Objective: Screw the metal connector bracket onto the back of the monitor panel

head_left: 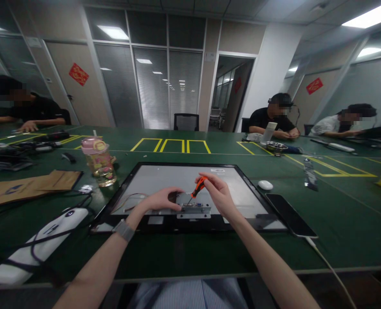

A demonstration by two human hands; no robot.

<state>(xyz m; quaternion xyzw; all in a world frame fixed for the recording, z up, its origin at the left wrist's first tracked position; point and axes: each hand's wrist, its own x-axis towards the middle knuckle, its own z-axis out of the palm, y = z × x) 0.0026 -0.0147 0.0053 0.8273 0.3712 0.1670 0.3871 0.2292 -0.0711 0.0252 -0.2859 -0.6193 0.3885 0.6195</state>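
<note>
On grey panel (164, 176), screwdriver (197, 188) — orange-handled, tilted

Dark green tabletop (210, 253) with yellow line boxes. Orange-handled screwdriver (198, 188). Black-framed grey panel (164, 178). Pink-lidded clear bottle (98, 161). White mouse (265, 185). Black phone (290, 214). Brown paper (26, 185). Red door signs (78, 74).

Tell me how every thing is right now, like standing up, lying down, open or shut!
screwdriver: gripped in the right hand, tilted, tip down at the metal bracket
left hand: resting on the panel beside the bracket
panel: lying flat, grey back up
pink bottle: standing upright, closed
phone: lying flat, screen dark, cable plugged in
paper bag: lying flat
</note>
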